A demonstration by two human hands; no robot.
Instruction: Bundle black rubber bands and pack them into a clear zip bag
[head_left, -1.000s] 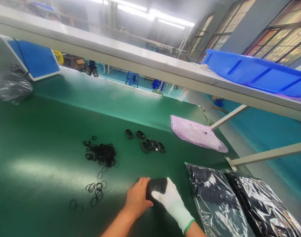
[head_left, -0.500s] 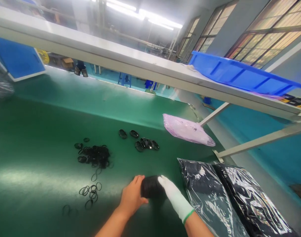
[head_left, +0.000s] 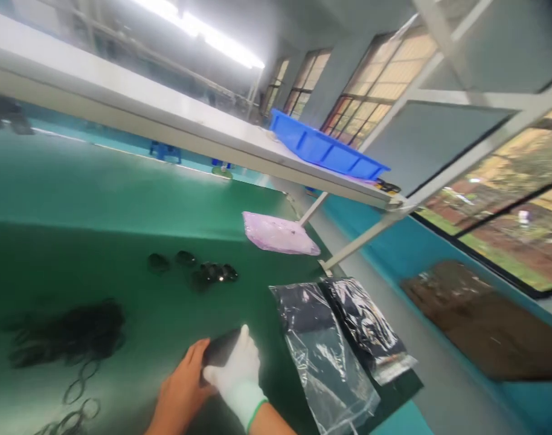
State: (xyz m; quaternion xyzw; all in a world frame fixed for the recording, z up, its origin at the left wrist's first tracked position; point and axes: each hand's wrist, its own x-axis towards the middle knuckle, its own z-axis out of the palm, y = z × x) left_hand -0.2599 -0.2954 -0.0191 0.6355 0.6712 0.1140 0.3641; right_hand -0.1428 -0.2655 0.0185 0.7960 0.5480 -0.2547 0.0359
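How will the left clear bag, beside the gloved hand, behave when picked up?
The bag is likely floppy nearest the camera: its film looks creased and see-through there. Probably heavier at the far end, where black contents show. Maybe slippery, given the glossy surface.

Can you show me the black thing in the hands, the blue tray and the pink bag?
Black thing (head_left: 221,348): head view, middle of its uncovered part.
Blue tray (head_left: 325,150): head view, middle of its long side.
Pink bag (head_left: 277,234): head view, middle of its top.
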